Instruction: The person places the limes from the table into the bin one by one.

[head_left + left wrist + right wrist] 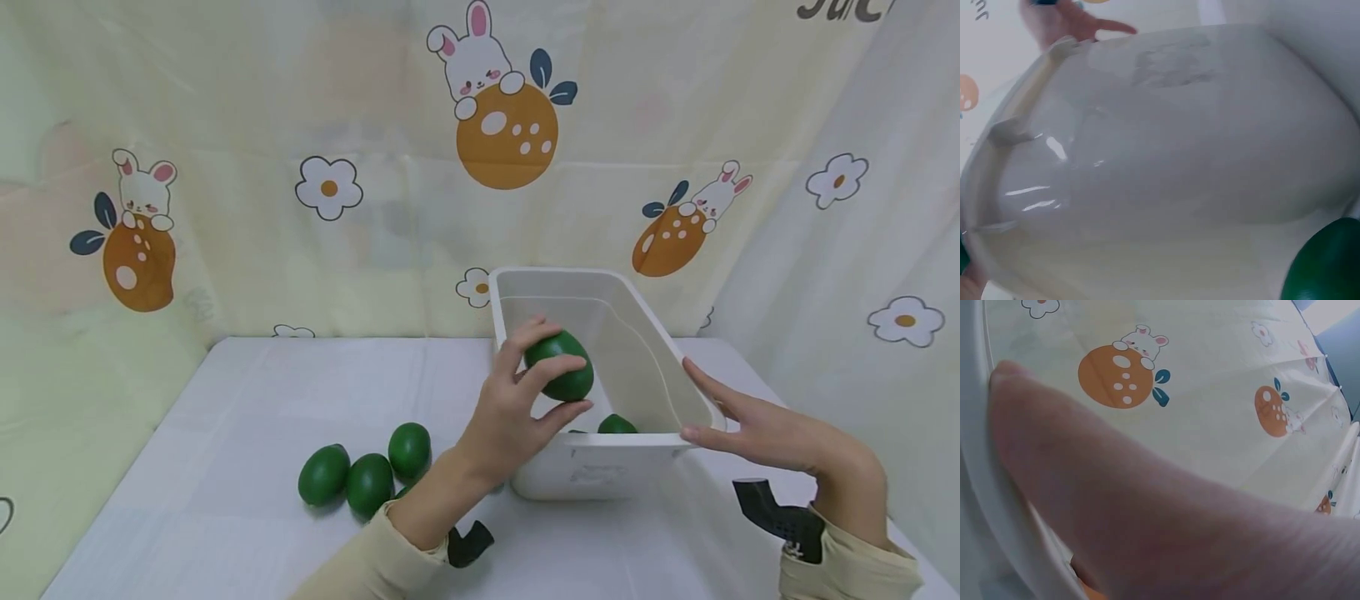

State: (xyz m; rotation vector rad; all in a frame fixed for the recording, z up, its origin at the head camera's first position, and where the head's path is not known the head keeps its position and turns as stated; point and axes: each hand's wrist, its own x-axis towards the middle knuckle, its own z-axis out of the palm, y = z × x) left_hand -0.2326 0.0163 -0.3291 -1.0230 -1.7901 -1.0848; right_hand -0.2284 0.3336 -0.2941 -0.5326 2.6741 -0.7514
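Observation:
In the head view, my left hand (517, 400) pinches a smooth, dark green egg-shaped fruit (573, 379) between fingers and thumb. It is raised over the front left part of a white plastic bin (600, 467). Inside, a green fruit (617, 424) shows above the front rim, with a sliver of another beside it. My right hand (772, 429) touches the bin's front right corner, thumb on the rim and fingers spread straight along the side. The left wrist view shows the bin's outer wall (1166, 144); in the right wrist view a digit (1085, 450) lies against the rim.
Several green fruits (324, 475) lie on the white tabletop (247, 400) left of the bin, one partly behind my left forearm. A cloth printed with rabbits (405, 242) hangs behind the table. Black wrist pieces (780, 512) stick out at both sleeves.

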